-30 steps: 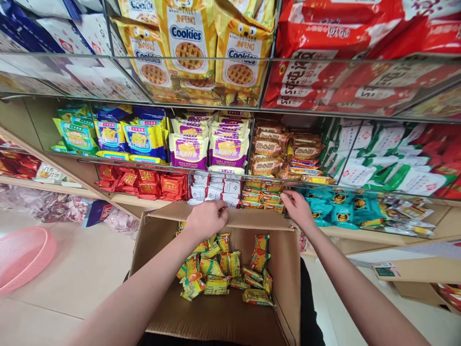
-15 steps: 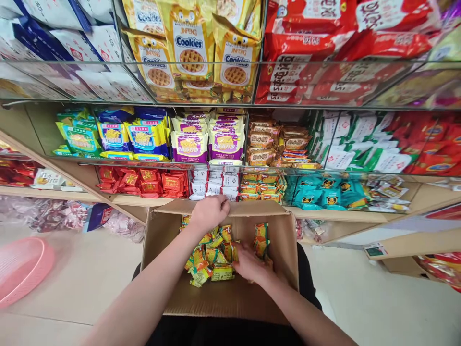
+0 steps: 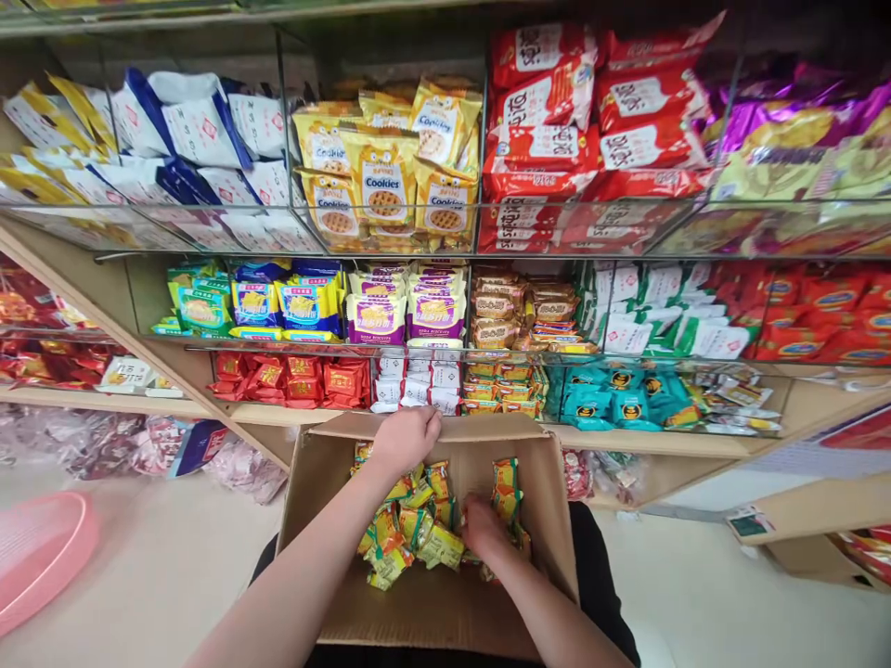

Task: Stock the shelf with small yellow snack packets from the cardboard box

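An open cardboard box (image 3: 549, 482) sits in front of my body, with small yellow-and-green snack packets (image 3: 438, 547) loose inside it. At its far rim my left hand (image 3: 406, 438) is closed, fingers bent over the edge. My right hand (image 3: 485, 527) reaches down inside the box, right of the main heap, with its fingers curled among the packets. What lies between those fingers is hidden. A few more packets (image 3: 506, 475) lean by the box's right wall, just beyond my right hand.
Glass-fronted shelves (image 3: 390, 348) rise behind the box, with cookie bags (image 3: 382, 181), red packs (image 3: 543, 121), soda biscuits (image 3: 376, 315) and teal packets (image 3: 591, 394). A pink basket (image 3: 48, 557) stands on the floor at left. Another cardboard box (image 3: 807, 557) is at right.
The view has tilted up, showing more of the upper shelf. My right hand's fingers have curled in, and packets near them have shifted. My left hand remains at the box's far rim.
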`<state>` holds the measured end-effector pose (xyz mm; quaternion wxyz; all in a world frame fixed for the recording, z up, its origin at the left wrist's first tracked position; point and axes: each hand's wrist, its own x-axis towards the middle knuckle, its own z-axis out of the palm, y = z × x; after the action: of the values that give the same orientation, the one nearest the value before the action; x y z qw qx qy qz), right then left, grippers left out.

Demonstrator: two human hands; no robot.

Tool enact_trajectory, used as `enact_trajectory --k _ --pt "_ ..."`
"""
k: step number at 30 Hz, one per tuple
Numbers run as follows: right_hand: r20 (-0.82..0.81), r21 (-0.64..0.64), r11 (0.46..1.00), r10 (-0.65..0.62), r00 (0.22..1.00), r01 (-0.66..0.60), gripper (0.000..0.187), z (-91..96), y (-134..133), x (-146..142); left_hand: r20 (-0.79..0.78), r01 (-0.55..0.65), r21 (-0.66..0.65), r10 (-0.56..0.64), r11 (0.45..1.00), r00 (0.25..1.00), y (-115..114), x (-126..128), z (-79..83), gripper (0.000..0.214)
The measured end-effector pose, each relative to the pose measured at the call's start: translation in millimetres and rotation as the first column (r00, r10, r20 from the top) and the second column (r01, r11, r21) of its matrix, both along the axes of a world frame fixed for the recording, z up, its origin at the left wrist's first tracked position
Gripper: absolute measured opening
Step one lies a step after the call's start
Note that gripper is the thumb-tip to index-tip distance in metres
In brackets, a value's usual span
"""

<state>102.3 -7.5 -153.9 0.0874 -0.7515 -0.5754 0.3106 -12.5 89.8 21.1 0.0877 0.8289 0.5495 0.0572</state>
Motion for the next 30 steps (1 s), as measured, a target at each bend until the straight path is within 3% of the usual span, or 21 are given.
enact_trajectory --k 3,5,7,9,11,13,14,15,17,20,22,24,26,29,30 --pt "-0.002 0.03 1.0 -0.005 1.0 0.006 0.021 25.7 -3 7 0.247 0.039 0.008 -0.04 0.999 0.968 -3 -7 1.9 0.029" --pt "-0.035 0.11 0.993 -0.042 0.998 0.046 0.016 48.4 -11 16 0.508 0.055 0.068 -0.082 0.996 0.857 -16 -15 0.5 0.025" --pt "-0.216 0.196 0.975 -0.064 0.974 0.108 0.016 73.2 -23 26 0.691 0.028 0.087 -0.081 0.996 0.718 -38 -23 -3.1 0.024" --pt "-0.511 0.239 0.951 -0.05 0.858 0.198 0.022 97.0 -35 37 0.769 -0.013 -0.008 0.014 1.0 0.639 -65 -26 -6.5 0.025" --pt "-0.747 0.224 0.935 -0.017 0.665 0.275 0.026 116.0 -42 45 0.784 -0.026 -0.214 0.188 0.976 0.591 -87 -22 -8.3 0.033" --pt "-0.857 0.19 0.929 -0.001 0.514 0.318 0.027 128.3 -43 47 0.766 0.051 -0.438 0.343 0.898 0.543 -99 -13 -8.8 0.039" --pt "-0.874 0.177 0.926 -0.008 0.485 0.334 0.027 132.5 -42 46 0.758 0.1 -0.52 0.403 0.848 0.513 -101 -8 -8.7 0.04" --pt "-0.872 0.176 0.92 -0.02 0.49 0.351 0.026 135.9 -41 44 0.753 0.142 -0.574 0.451 0.807 0.479 -102 -4 -8.2 0.043" --pt "-0.807 0.229 0.894 -0.048 0.589 0.386 0.027 142.1 -39 39 0.755 0.147 -0.608 0.512 0.78 0.409 -100 1 -6.0 0.045" --pt "-0.607 0.383 0.853 -0.057 0.793 0.355 0.031 152.4 -38 32 0.77 0.037 -0.562 0.506 0.827 0.389 -98 4 -1.9 0.043" --pt "-0.507 0.458 0.829 -0.053 0.86 0.321 0.031 159.0 -38 28 0.761 -0.007 -0.538 0.489 0.843 0.426 -100 5 -1.4 0.042" --pt "-0.498 0.489 0.805 -0.06 0.865 0.337 0.03 163.6 -39 24 0.742 -0.031 -0.539 0.491 0.842 0.456 -102 7 -3.9 0.041" --pt "-0.58 0.453 0.796 -0.081 0.811 0.403 0.03 165.1 -40 19 0.727 -0.058 -0.553 0.516 0.831 0.454 -104 9 -8.7 0.042" --pt "-0.734 0.333 0.785 -0.131 0.666 0.522 0.031 162.6 -42 16 0.719 -0.034 -0.618 0.582 0.786 0.381 -104 14 -15.1 0.044" --pt "-0.743 0.345 0.762 -0.135 0.655 0.548 0.03 161.0 -42 17 0.714 -0.006 -0.649 0.612 0.761 0.342 -104 14 -15.6 0.044"
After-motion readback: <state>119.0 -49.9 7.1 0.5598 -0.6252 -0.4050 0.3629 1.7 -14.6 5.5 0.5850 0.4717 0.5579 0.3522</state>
